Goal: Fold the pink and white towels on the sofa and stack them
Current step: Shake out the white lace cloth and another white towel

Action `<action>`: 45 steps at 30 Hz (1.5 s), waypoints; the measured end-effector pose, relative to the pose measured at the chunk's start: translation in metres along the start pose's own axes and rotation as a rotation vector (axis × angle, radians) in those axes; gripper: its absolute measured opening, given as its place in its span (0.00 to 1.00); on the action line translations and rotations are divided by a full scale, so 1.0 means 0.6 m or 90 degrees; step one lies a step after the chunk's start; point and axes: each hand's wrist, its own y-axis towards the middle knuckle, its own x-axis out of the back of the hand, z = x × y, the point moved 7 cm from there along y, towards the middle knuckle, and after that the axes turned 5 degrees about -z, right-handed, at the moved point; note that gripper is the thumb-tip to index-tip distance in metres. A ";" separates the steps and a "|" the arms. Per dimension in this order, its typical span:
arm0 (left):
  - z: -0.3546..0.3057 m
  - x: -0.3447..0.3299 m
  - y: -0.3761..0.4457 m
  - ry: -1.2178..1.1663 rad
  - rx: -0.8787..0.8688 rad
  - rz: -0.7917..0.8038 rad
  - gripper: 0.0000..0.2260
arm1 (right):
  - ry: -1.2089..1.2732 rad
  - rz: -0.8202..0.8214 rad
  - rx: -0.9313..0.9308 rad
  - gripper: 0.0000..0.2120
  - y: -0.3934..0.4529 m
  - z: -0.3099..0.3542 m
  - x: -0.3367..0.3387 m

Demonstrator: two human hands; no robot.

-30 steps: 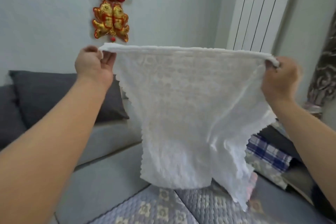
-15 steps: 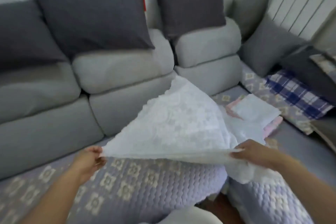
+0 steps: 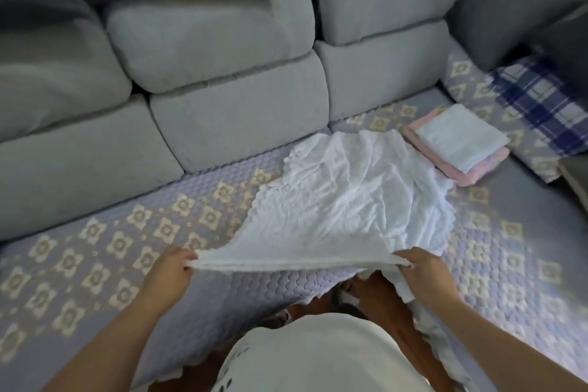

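**While the far half lies rumpled, a crooked fold is the risk**

Although the white towel [image 3: 343, 200] is spread over the quilted sofa cover [image 3: 127, 248], only its near edge is pulled taut. That edge is pinched at one corner by the left hand [image 3: 170, 274] and at the other by the right hand [image 3: 424, 270], fingers curled round the cloth in both. The far half is creased and bunched toward the grey back cushions [image 3: 238, 111], and the right side appears doubled under itself.

If the near edge is carried over now, wrinkles would probably be trapped and the corners left unmatched. Part of the towel hangs off the seat front by the right hand; it could be dragged floorward if either pinch is loosened. The folded stack [image 3: 461, 143], white on pink, lies just beside the towel's far right corner and could be nudged askew if the cloth is tugged or smoothed carelessly.
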 end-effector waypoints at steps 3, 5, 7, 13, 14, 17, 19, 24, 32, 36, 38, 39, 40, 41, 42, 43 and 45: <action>0.032 -0.022 -0.008 0.084 -0.017 0.069 0.13 | -0.078 0.274 -0.054 0.08 -0.043 -0.039 -0.074; 0.036 -0.053 -0.038 0.137 0.048 0.316 0.12 | -0.145 0.498 -0.045 0.14 -0.080 -0.058 -0.101; 0.046 -0.064 -0.079 0.206 0.171 0.566 0.06 | -0.146 0.569 -0.066 0.17 -0.091 -0.073 -0.089; -0.095 0.034 0.064 -0.189 0.154 0.183 0.04 | -0.070 0.326 -0.063 0.18 0.038 -0.016 0.049; -0.141 0.074 0.097 -0.298 0.148 0.086 0.06 | -0.113 0.245 -0.046 0.16 0.083 0.016 0.099; -0.305 0.268 0.193 -0.590 0.057 -0.126 0.06 | -0.244 -0.020 0.051 0.23 0.187 0.182 0.328; -0.415 0.456 0.210 -0.662 -0.047 -0.293 0.08 | -0.282 -0.225 0.135 0.22 0.196 0.315 0.515; -0.600 0.825 0.080 -0.475 -0.221 -0.669 0.05 | -0.156 -0.569 0.185 0.26 0.123 0.500 0.834; -0.632 0.979 -0.054 -0.320 -0.152 -0.859 0.10 | -0.050 -0.442 0.298 0.21 0.087 0.569 0.945; -0.620 1.007 -0.118 -0.304 -0.100 -0.906 0.10 | 0.223 -0.211 0.470 0.12 0.057 0.570 0.964; -0.601 1.006 -0.150 -0.296 -0.067 -0.927 0.10 | 0.362 -0.018 0.523 0.12 0.042 0.553 0.955; -0.596 1.003 -0.170 -0.283 -0.051 -0.942 0.11 | 0.390 0.077 0.540 0.12 0.034 0.545 0.946; -0.591 1.001 -0.192 -0.268 -0.040 -0.963 0.11 | 0.404 0.151 0.552 0.13 0.030 0.539 0.939; -0.588 1.001 -0.216 -0.259 -0.027 -0.988 0.11 | 0.409 0.201 0.564 0.14 0.026 0.538 0.935; -0.587 1.003 -0.242 -0.250 -0.013 -1.015 0.11 | 0.420 0.237 0.580 0.15 0.021 0.541 0.934; -0.586 1.006 -0.268 -0.241 0.008 -1.037 0.11 | 0.441 0.275 0.599 0.15 0.017 0.550 0.936; -0.583 1.015 -0.312 -0.250 0.070 -1.071 0.13 | 0.461 0.343 0.638 0.15 -0.003 0.572 0.944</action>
